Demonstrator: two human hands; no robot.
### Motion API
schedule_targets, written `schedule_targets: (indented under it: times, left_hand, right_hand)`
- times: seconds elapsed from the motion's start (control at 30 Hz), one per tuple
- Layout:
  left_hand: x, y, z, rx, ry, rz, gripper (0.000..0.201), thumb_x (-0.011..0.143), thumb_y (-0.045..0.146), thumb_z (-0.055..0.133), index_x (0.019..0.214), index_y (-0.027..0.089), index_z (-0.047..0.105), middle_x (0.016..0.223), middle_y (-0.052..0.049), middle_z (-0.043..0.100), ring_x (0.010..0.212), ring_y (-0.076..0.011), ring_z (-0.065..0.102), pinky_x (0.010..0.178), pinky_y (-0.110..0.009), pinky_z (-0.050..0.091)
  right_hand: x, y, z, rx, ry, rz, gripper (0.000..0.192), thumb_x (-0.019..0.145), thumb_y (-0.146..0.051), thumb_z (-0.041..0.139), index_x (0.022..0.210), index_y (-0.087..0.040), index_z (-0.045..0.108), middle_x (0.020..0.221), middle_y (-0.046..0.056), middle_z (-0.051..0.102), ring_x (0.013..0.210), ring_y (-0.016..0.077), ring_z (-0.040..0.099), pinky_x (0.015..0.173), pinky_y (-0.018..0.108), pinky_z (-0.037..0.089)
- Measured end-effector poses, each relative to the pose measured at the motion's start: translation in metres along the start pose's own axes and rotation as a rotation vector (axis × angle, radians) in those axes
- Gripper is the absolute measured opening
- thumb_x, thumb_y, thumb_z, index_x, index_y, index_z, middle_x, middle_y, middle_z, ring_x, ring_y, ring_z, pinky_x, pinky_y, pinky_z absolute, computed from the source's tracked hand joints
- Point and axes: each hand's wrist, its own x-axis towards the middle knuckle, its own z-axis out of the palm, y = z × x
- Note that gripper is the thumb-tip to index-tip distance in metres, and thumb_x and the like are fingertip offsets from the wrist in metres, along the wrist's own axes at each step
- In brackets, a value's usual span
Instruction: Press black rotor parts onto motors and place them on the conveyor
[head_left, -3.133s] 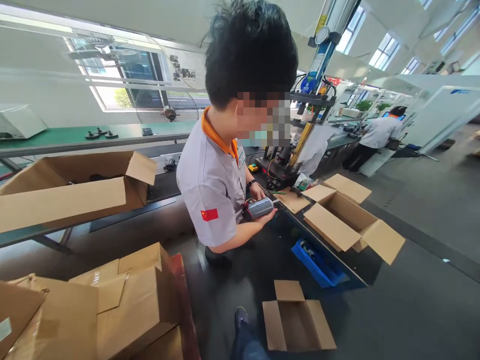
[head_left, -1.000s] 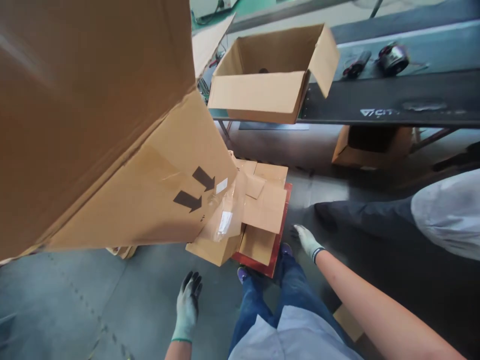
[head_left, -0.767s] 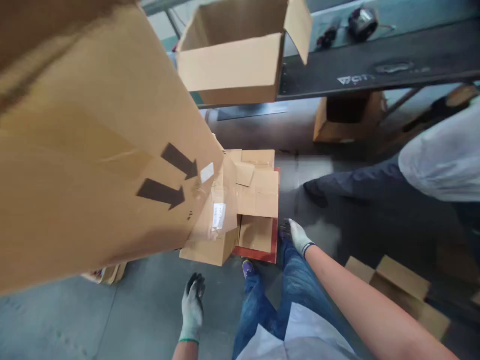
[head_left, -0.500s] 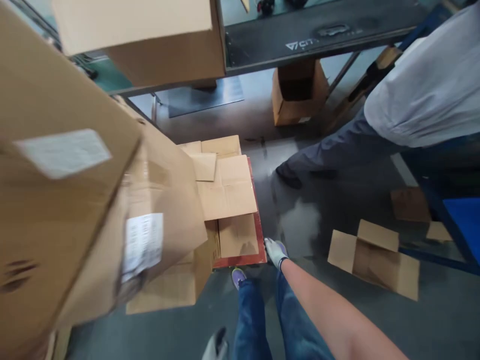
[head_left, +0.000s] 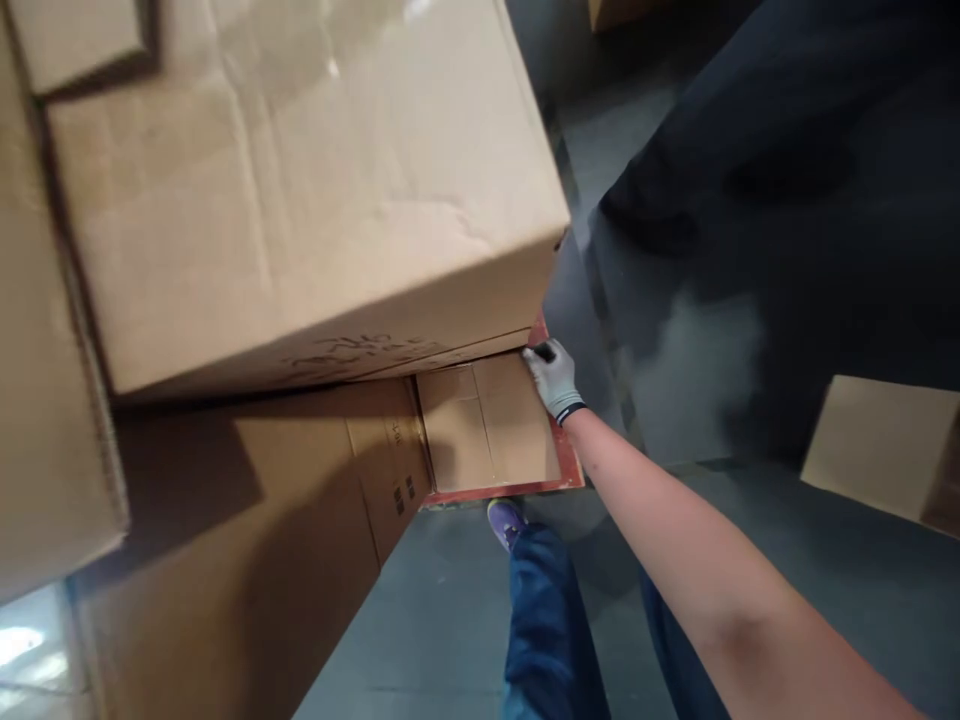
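Under the large brown cardboard box (head_left: 300,190), gloved right hand (head_left: 553,378), newly arrived, fingers curled on flat red-edged pallet (head_left: 571,470); left hand unseen.

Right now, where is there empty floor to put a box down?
Bare floor lies right of the red board, between the right hand and the small box. More shows below the board, by the shoe. The left is crowded with stacked boxes.

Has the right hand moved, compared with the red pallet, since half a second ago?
Yes. The right hand went from the near corner of the red pallet forward along its right edge, to the flat cardboard under the big box.
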Motion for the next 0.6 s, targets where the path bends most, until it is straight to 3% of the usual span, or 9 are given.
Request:
schedule_targets:
  times: [0.07, 0.13, 0.2, 0.3, 0.4, 0.47, 0.53, 0.6]
  left_hand:
    - [0.001, -0.002, -0.003, -0.019, 0.001, -0.004, 0.044, 0.082, 0.05, 0.086, 0.123, 0.047, 0.071, 0.134, -0.01, 0.069, 0.13, -0.0377, 0.063, 0.074, -0.049, 0.065]
    - [0.001, 0.005, -0.01, -0.046, 0.008, 0.001, 0.043, 0.088, 0.05, 0.08, 0.129, 0.042, 0.069, 0.139, -0.01, 0.067, 0.13, -0.0344, 0.063, 0.086, -0.049, 0.065]
    - [-0.002, 0.016, -0.015, -0.094, 0.012, 0.012, 0.041, 0.092, 0.049, 0.077, 0.132, 0.041, 0.068, 0.14, -0.008, 0.067, 0.132, -0.0316, 0.063, 0.095, -0.048, 0.063]
    - [-0.018, 0.028, -0.009, -0.186, -0.005, 0.035, 0.049, 0.088, 0.055, 0.079, 0.134, 0.046, 0.066, 0.136, -0.008, 0.069, 0.134, -0.0334, 0.063, 0.092, -0.049, 0.064]
    - [-0.031, 0.042, 0.015, -0.322, -0.039, 0.088, 0.052, 0.091, 0.057, 0.072, 0.139, 0.037, 0.067, 0.14, -0.01, 0.071, 0.13, -0.0347, 0.067, 0.099, -0.055, 0.063]
    - [-0.024, 0.063, 0.037, -0.492, -0.046, 0.123, 0.045, 0.092, 0.049, 0.068, 0.135, 0.034, 0.069, 0.141, -0.006, 0.073, 0.133, -0.0316, 0.067, 0.107, -0.049, 0.06]
    - [0.0, 0.098, 0.059, -0.731, -0.04, 0.086, 0.037, 0.092, 0.039, 0.066, 0.127, 0.03, 0.072, 0.137, -0.005, 0.076, 0.134, -0.0262, 0.069, 0.108, -0.037, 0.058]
    - [0.035, 0.137, 0.079, -0.917, -0.06, -0.006, 0.031, 0.094, 0.031, 0.06, 0.119, 0.02, 0.074, 0.124, -0.011, 0.081, 0.123, -0.0262, 0.075, 0.101, -0.036, 0.06]
  right_hand:
    - [-0.007, 0.007, -0.01, 0.033, 0.029, -0.007, 0.035, 0.081, -0.049, 0.071, 0.069, -0.022, 0.051, 0.072, -0.003, 0.054, 0.076, 0.0156, 0.047, 0.076, 0.029, 0.043]
    - [-0.021, 0.011, -0.029, 0.05, 0.08, 0.02, 0.034, 0.081, -0.046, 0.07, 0.068, -0.022, 0.049, 0.07, -0.004, 0.052, 0.073, 0.0149, 0.047, 0.072, 0.028, 0.041]
    - [-0.045, 0.017, -0.057, 0.041, 0.141, 0.073, 0.031, 0.08, -0.044, 0.069, 0.068, -0.022, 0.051, 0.068, -0.004, 0.053, 0.072, 0.0154, 0.048, 0.071, 0.029, 0.04]
    - [-0.103, 0.026, -0.109, -0.023, 0.216, 0.186, 0.029, 0.08, -0.044, 0.065, 0.066, -0.024, 0.049, 0.068, -0.002, 0.055, 0.071, 0.0183, 0.049, 0.069, 0.033, 0.042]
    - [-0.171, 0.037, -0.159, -0.129, 0.227, 0.306, 0.025, 0.08, -0.045, 0.062, 0.064, -0.029, 0.051, 0.069, 0.002, 0.062, 0.07, 0.0243, 0.056, 0.068, 0.04, 0.047]
    - [-0.203, 0.044, -0.187, -0.198, 0.19, 0.367, 0.021, 0.078, -0.047, 0.062, 0.063, -0.034, 0.057, 0.069, 0.005, 0.068, 0.068, 0.0286, 0.06, 0.066, 0.045, 0.051]
    - [-0.211, 0.049, -0.21, -0.244, 0.102, 0.395, 0.019, 0.073, -0.048, 0.066, 0.06, -0.036, 0.061, 0.063, 0.006, 0.068, 0.061, 0.0317, 0.062, 0.061, 0.049, 0.052]
    - [-0.189, 0.05, -0.225, -0.255, -0.004, 0.378, 0.018, 0.069, -0.049, 0.07, 0.06, -0.034, 0.066, 0.064, 0.007, 0.071, 0.063, 0.0344, 0.067, 0.064, 0.052, 0.056]
